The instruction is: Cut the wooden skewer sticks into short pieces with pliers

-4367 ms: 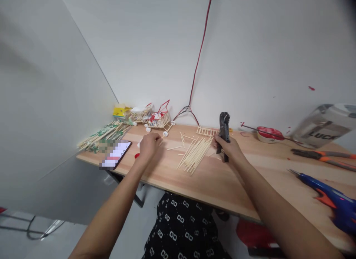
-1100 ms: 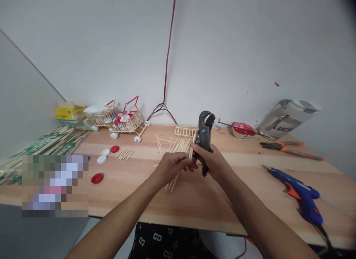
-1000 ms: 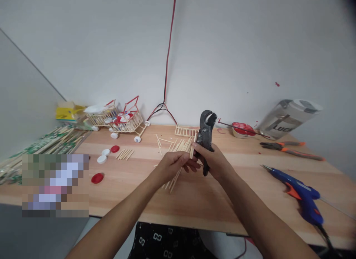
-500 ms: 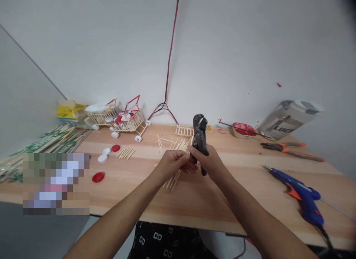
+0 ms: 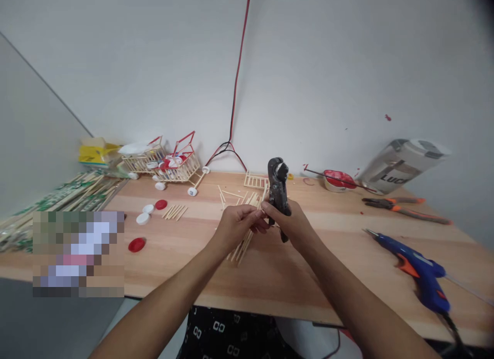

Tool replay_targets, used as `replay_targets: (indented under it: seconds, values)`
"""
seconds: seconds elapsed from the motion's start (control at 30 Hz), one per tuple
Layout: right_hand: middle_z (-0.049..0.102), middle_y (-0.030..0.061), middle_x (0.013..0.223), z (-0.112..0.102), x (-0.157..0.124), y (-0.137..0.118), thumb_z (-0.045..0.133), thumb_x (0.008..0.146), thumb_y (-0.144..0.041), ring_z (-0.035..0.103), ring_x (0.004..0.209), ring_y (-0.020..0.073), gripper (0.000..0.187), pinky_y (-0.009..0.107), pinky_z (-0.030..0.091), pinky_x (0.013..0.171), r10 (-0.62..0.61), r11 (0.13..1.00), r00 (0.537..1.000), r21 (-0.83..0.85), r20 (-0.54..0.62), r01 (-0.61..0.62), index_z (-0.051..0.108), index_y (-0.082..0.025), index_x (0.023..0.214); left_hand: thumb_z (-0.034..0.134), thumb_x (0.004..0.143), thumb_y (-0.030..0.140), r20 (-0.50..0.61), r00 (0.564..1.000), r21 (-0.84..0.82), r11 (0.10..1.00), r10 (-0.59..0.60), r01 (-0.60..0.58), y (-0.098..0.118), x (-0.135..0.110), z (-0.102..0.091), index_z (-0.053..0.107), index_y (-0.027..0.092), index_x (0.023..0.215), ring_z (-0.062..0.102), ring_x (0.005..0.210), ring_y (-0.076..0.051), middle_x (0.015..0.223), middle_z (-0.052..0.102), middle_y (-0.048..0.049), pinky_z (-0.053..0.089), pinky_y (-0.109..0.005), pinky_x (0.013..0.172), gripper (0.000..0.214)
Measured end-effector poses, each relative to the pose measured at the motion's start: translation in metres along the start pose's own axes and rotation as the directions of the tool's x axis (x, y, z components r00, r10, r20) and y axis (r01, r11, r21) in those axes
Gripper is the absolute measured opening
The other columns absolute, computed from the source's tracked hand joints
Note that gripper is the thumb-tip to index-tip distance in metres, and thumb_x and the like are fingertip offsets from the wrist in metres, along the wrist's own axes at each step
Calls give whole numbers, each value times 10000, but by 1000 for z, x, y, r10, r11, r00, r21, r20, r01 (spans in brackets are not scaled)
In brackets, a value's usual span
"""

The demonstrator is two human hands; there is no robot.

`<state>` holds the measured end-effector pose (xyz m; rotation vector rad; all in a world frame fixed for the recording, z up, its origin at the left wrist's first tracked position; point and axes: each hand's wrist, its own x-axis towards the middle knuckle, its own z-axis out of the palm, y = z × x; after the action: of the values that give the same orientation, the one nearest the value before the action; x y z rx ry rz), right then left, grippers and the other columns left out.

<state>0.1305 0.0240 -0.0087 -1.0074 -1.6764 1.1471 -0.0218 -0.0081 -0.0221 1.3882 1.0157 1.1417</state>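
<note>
Right hand (image 5: 292,221): gripping the black cutter (image 5: 276,189), its head pointing up.
Left hand (image 5: 236,222): curling beside it; whether it is holding anything, cannot tell.
Sticks (image 5: 244,245): lying piled on the desk (image 5: 216,284), partly beneath the left hand.
Change: left hand, earlier left of the pile, is now meeting the right, suggesting two-handed work.

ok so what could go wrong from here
The left hand is close to the handles of the black tool gripped in the right hand, so a finger might get pinched. The left hand also overlaps the loose pale sticks and could scatter them. The blue glue gun lies right of the right forearm; a sideways sweep might bump it.
</note>
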Motion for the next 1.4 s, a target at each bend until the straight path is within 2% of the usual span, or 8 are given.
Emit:
replay_targets:
  seconds: [0.3,0.43,0.53,0.73,1.0,1.1,1.23,1.4]
  values:
    - [550,-2,605,0,2,6,592,769,-423,514,561,138,253,254,423,505,36,996,999,-75,-33,-39,547,-183,704,551,847,370,51,997,-10,998,-62,62,1,0,2,649,103,764,640,588,-118,694,696,-72,474,-209,557,296]
    - [544,-5,569,-4,2,6,615,762,-450,506,516,125,307,248,413,485,91,994,996,65,-5,-91,540,-170,659,469,892,398,161,987,-34,999,-19,25,4,-1,0,645,91,839,661,664,-140,774,711,-110,508,-249,623,358]
    - [560,6,575,-8,2,6,635,752,-470,511,503,121,341,245,405,472,122,972,992,203,1,-120,557,-155,648,535,867,347,223,973,5,998,57,-60,5,-3,0,654,107,933,664,791,-149,896,712,-112,506,-264,718,276]
    - [558,-3,571,-8,0,2,672,735,-444,523,509,123,313,250,427,480,151,929,986,331,66,-165,570,-159,657,557,861,288,101,980,307,932,170,-193,7,-6,-1,699,165,800,653,756,-124,771,711,-28,479,-230,728,198]
    - [559,-10,535,-4,0,4,647,757,-457,515,479,113,336,246,408,472,140,944,985,286,103,-164,569,-161,618,538,875,272,100,960,397,874,263,-281,8,-8,0,697,174,751,658,703,-106,718,710,-1,462,-193,689,224]
    - [561,-8,540,-5,0,3,638,764,-454,512,488,111,338,245,400,483,125,956,989,259,76,-141,569,-158,617,542,870,295,83,976,341,915,201,-217,7,-7,0,693,167,755,657,705,-116,720,709,-16,475,-212,691,229]
    - [560,-3,564,-6,-1,0,621,770,-458,523,525,122,339,254,401,515,94,975,995,200,23,-96,550,-162,621,593,828,362,105,993,77,995,55,-63,6,-5,1,670,129,848,667,770,-155,824,718,-81,503,-258,704,247]
    - [517,-21,567,-3,-1,-3,621,751,-468,480,544,124,335,254,376,516,55,997,996,63,-68,-51,516,-176,625,582,821,453,84,994,-187,979,-66,80,5,-3,0,638,93,877,682,734,-180,846,716,-139,517,-296,690,369]
